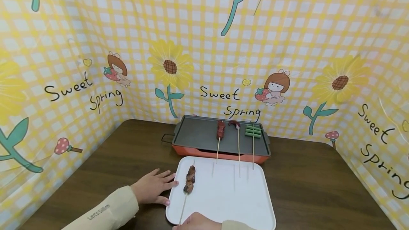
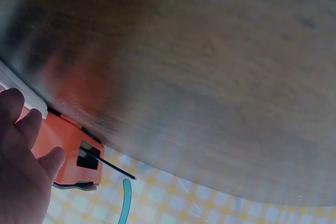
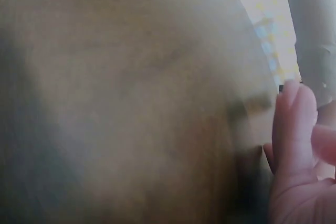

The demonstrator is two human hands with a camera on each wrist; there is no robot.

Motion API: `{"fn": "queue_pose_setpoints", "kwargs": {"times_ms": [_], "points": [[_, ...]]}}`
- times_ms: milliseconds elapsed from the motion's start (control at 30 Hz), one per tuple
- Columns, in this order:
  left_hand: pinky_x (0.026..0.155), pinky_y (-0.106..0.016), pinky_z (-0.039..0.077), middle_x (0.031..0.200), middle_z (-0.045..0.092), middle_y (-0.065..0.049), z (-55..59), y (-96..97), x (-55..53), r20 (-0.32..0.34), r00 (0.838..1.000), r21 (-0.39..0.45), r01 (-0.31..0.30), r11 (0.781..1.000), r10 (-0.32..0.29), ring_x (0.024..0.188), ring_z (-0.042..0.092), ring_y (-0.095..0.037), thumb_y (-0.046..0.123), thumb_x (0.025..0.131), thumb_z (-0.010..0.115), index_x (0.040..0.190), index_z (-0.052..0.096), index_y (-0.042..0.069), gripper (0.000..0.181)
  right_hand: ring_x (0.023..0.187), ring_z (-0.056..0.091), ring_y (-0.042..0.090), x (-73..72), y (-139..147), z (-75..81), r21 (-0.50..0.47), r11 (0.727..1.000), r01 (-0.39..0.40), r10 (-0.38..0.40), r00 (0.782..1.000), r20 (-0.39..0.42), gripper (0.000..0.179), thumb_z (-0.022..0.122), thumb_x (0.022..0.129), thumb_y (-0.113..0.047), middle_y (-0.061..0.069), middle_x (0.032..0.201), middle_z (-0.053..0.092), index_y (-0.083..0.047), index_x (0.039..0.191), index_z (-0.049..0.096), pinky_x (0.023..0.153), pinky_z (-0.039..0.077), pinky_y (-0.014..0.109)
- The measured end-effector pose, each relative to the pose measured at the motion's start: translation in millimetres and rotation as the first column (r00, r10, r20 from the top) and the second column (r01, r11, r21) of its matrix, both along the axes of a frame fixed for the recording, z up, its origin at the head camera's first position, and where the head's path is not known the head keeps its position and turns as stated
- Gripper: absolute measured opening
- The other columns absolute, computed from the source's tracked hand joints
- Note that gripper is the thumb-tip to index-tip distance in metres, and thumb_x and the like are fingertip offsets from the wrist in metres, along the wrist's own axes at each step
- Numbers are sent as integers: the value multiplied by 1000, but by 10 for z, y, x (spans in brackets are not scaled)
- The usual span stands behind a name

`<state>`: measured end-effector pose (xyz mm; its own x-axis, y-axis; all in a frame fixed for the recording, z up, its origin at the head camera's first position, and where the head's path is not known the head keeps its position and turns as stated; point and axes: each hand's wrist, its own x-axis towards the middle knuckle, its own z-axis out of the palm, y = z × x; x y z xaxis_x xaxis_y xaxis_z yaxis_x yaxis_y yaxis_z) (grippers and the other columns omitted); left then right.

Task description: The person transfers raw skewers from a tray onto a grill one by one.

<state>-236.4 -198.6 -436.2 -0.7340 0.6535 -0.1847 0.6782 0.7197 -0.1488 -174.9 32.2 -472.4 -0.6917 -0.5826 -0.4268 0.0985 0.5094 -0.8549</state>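
Note:
A browned meat skewer (image 1: 190, 180) lies lengthwise over the left side of a white tray (image 1: 236, 201). At the tray's near edge my right hand (image 1: 198, 222) pinches the lower end of its stick between curled fingers. In the right wrist view the fingers (image 3: 294, 129) are bent, and the stick cannot be seen. My left hand (image 1: 154, 187) rests at the tray's left rim with its fingers spread, the tips touching the edge. Only part of that hand (image 2: 23, 156) shows in the left wrist view, beside the tray's corner.
Behind the tray stands an orange electric grill (image 1: 198, 130) with a dark plate. On it lie a red meat skewer (image 1: 220, 130), a dark red curled piece on a stick (image 1: 235, 124) and a green vegetable skewer (image 1: 253, 131). Their sticks jut over the tray. Checked cloth (image 1: 204, 63) walls the table.

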Motion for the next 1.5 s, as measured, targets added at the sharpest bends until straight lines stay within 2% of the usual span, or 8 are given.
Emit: {"fn": "queue_pose_setpoints", "kwargs": {"times_ms": [133,267,400,733,933,1033,1300,1500], "points": [[104,-53,38,147,48,-4,0,7,3,-9,1000,5,16,1000,-16,136,44,-26,66,88,48,142,53,23,70,62,55,4,136,-33,137,-26,999,25,-28,994,-102,21,66,89,-8,25,81,70,12,87,73,63,48,19],[104,-53,38,147,49,-5,2,9,5,-15,999,14,30,999,-30,137,43,-27,66,88,47,142,53,22,70,59,49,4,157,11,116,-46,998,48,-54,990,-133,15,65,84,2,30,81,68,16,86,71,63,46,17],[104,-53,37,147,49,-5,-6,-6,-7,-16,999,21,33,999,-32,137,43,-29,66,87,48,142,53,23,70,62,54,6,158,87,172,-45,993,105,-109,989,-99,18,64,84,-2,27,80,69,15,86,71,65,48,21],[103,-54,38,147,48,-5,-25,-39,-30,-5,999,34,40,999,-39,136,43,-30,67,88,46,142,53,23,70,56,53,2,44,462,316,-11,992,124,-124,992,-6,19,65,85,-9,5,71,70,7,87,75,61,47,19],[102,-54,39,146,49,-6,-3,-46,-17,-29,998,29,54,998,-54,136,44,-29,67,88,45,141,53,21,70,53,50,-1,-22,601,330,-24,983,182,-183,983,-16,15,66,85,-7,-7,61,61,5,86,75,54,43,14],[102,-54,39,146,49,-7,1,-34,-14,-22,998,31,57,998,-56,136,43,-28,66,88,46,141,54,21,70,49,47,-1,-41,621,328,-33,976,216,-216,976,-7,13,66,86,-7,-7,56,55,4,83,74,48,39,12],[104,-55,37,147,48,-4,-1,-11,-11,3,1000,10,24,1000,-24,138,41,-27,67,88,46,143,52,23,71,43,46,-2,-86,646,325,-107,954,281,-268,956,120,7,63,86,-1,-5,56,54,-1,91,69,42,38,10],[104,-56,36,148,47,-4,2,-19,11,21,1000,12,6,1000,-6,138,41,-28,67,87,47,143,51,24,71,42,45,-1,-82,664,343,-101,954,281,-273,958,92,6,63,87,1,-4,54,52,0,90,68,42,37,10]]}}
